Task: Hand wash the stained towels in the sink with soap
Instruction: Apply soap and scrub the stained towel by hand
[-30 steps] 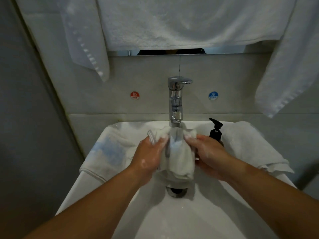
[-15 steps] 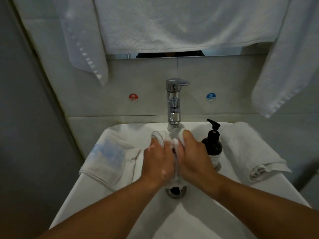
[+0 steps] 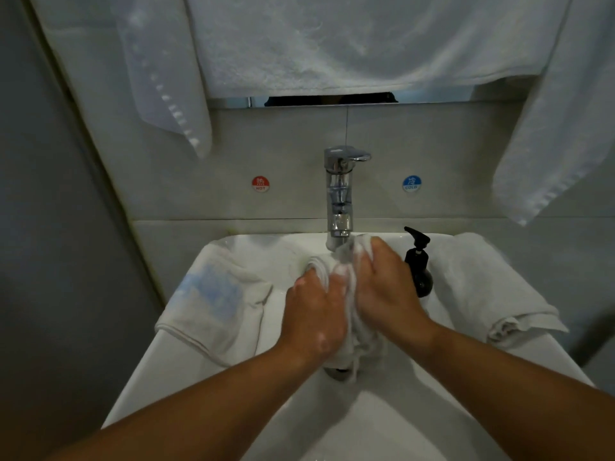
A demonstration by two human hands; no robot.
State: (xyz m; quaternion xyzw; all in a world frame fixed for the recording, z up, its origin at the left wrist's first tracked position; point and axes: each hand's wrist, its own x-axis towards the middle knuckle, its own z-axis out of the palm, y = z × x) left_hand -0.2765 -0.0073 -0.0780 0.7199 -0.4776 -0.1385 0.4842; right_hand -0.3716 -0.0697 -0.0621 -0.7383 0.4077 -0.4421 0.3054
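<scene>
Soapy towel mostly hidden between left hand and right hand, fingers curled round it.

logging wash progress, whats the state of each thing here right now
small white towel: bunched, sudsy, under the tap
left hand: grips it
right hand: grips it
white towel with blue stain: draped on left sink rim
folded white towel: on right rim
black pump soap bottle: upright
chrome tap: flow unclear

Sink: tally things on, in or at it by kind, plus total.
Towels: 3, one bunched mid-basin, one blue-stained on left rim, one folded on right rim
Soap bottle: 1
Tap: 1
Total: 5
</scene>
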